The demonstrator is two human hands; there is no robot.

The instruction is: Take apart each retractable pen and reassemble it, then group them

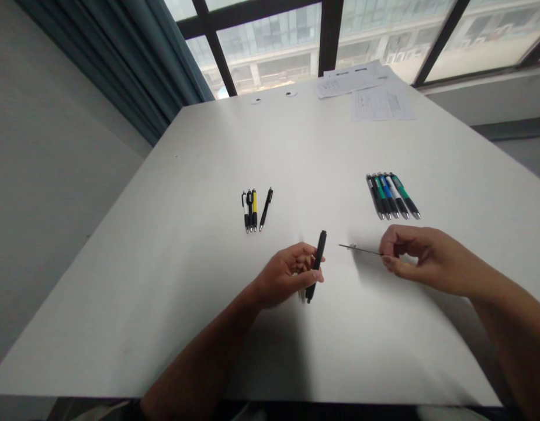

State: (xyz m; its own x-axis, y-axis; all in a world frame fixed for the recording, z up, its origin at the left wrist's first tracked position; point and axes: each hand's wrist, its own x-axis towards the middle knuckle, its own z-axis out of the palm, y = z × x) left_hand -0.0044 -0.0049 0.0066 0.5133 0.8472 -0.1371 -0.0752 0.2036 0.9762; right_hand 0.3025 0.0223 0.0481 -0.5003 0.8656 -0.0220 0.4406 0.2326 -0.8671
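Observation:
A black pen barrel (pixel 321 248) is pinched between the thumb and fingers of my left hand (pixel 291 272), tilted with its top end away from me. My right hand (pixel 421 257) pinches one end of a thin dark pen refill (pixel 362 250), whose other end points left toward the barrel, apart from it. Close to the refill is a small shiny piece (pixel 352 246), too small to make out. Beyond my left hand, a white pen (pixel 246 211), a yellow pen (pixel 254 209) and black pens lie together, with one black pen (pixel 266 209) set slightly apart.
At the right, several pens with green, blue, white and black barrels (pixel 390 196) lie side by side on the white table (pixel 200 251). Printed papers (pixel 381 104) rest at the far edge by the window. A blue-grey curtain (pixel 134 52) hangs at the left.

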